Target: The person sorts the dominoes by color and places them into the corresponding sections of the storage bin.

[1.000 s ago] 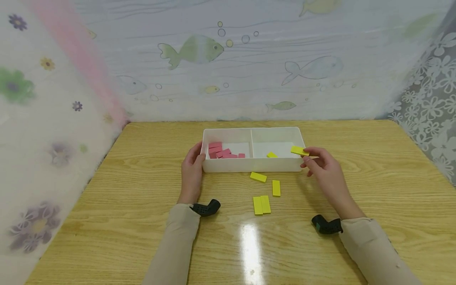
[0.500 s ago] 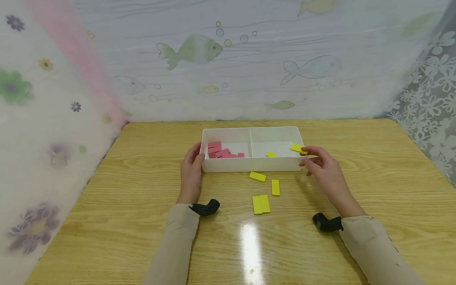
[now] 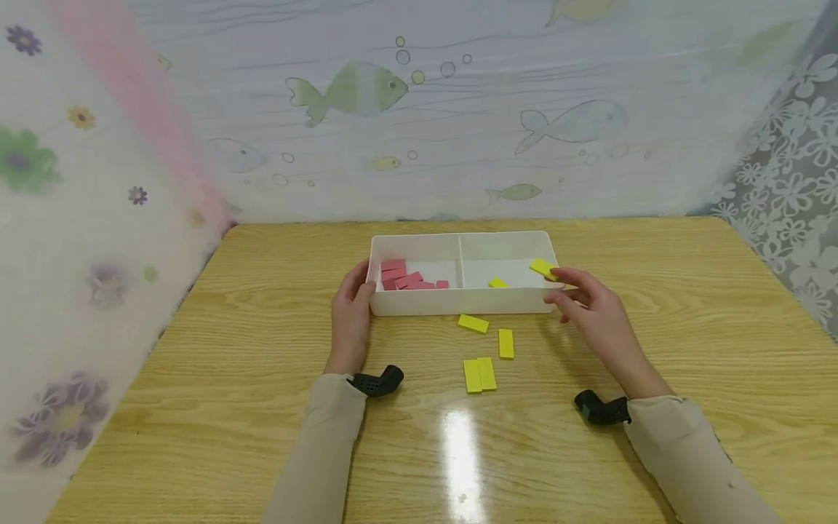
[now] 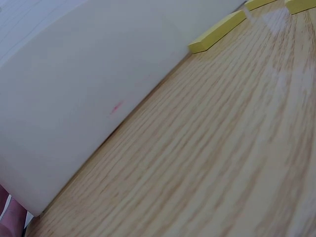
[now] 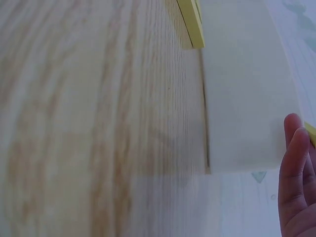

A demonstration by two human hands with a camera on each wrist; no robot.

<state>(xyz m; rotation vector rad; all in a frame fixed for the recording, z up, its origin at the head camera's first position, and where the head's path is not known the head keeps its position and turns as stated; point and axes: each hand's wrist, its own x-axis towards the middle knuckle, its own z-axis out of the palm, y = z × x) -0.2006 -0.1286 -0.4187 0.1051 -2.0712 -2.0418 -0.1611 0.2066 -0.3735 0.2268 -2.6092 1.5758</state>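
Front wall of white box (image 4: 98, 84) is seen crossing diagonally, lower left to upper right, base on wood-grain desk (image 4: 197, 148). Wall is marked by small pink smear (image 4: 116, 107). Yellow block (image 4: 217, 32) is seen flat just beside base; contact can't be confirmed. Two more yellow pieces (image 4: 300, 5) are cropped top right. Fingers (image 4: 15, 217) are partly shown at bottom-left corner.

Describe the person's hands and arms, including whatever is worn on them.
The left hand and right hand wear no gloves. The left sleeve and right sleeve are beige, long and end near the wrists. Each wrist carries a black, bent fitting: the left fitting shows small holes, the right fitting a small greenish patch.
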